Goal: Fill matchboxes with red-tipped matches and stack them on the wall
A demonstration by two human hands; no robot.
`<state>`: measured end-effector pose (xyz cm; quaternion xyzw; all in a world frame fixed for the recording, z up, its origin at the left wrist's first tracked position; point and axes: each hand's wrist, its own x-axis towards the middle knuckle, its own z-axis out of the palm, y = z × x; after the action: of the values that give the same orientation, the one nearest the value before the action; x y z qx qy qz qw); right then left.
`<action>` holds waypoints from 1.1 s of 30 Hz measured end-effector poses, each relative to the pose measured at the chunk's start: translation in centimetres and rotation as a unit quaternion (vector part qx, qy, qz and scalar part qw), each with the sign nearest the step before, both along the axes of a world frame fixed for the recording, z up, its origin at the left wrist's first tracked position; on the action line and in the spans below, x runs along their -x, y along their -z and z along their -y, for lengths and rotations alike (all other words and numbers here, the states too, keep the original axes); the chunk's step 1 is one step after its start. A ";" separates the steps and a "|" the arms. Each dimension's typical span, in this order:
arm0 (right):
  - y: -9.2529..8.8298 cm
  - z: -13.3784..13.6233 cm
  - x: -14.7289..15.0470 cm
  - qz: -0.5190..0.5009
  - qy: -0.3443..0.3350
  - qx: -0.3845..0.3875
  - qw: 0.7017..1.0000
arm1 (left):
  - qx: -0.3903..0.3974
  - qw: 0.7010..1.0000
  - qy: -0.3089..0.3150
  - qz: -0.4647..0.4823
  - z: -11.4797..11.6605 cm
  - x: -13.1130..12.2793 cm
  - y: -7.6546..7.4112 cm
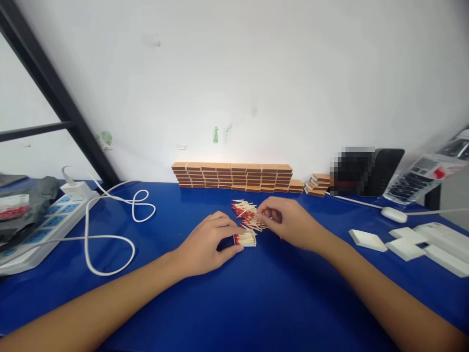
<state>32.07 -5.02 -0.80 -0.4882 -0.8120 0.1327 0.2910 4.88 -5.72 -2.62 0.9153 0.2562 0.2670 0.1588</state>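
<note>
One open matchbox tray (255, 240) holds matches packed too tightly to count, and one heap of loose matches (246, 212) overlaps too much for a tally. One long wall of matchboxes (231, 177) shows eight full columns plus one lower column at its right end, and one separate short stack of matchboxes (317, 185) counts roughly four or five. There are four small white rectangular blocks (367, 240), one power strip (54, 222), one white plug adapter (77, 190), one clear plastic bottle (406, 183) and one blue worktop (234, 303).
</note>
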 end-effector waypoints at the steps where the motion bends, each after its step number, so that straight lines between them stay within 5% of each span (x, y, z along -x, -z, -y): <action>1: 0.0 -0.7 -1.0 -0.001 0.046 -0.016 0.999 | 0.001 1.000 -0.007 -0.001 0.0 0.0 0.0; 4: -0.2 -2.8 -4.9 0.031 0.201 -0.080 0.976 | 0.006 0.999 -0.029 -0.012 0.0 0.1 0.1; 7: -0.6 -4.0 -8.8 0.036 0.371 -0.116 0.921 | -0.003 0.999 -0.044 -0.020 -0.1 0.1 0.0; 12: -0.7 -5.2 -11.8 0.003 0.543 -0.038 0.839 | -0.073 0.993 -0.085 -0.039 -0.2 0.1 -0.4; 18: 0.3 -6.8 -11.0 0.000 0.573 0.000 0.820 | -0.055 0.995 -0.079 -0.038 -0.6 0.3 -0.4; 33: 2.2 -8.3 -13.5 -0.040 0.536 -0.017 0.843 | -0.042 0.997 -0.049 0.034 -0.6 0.1 -0.8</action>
<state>45.54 3.23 -2.98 -0.8367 -0.4133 -0.0383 0.3572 4.80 -5.11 -1.80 0.8979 0.2843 0.3157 0.1156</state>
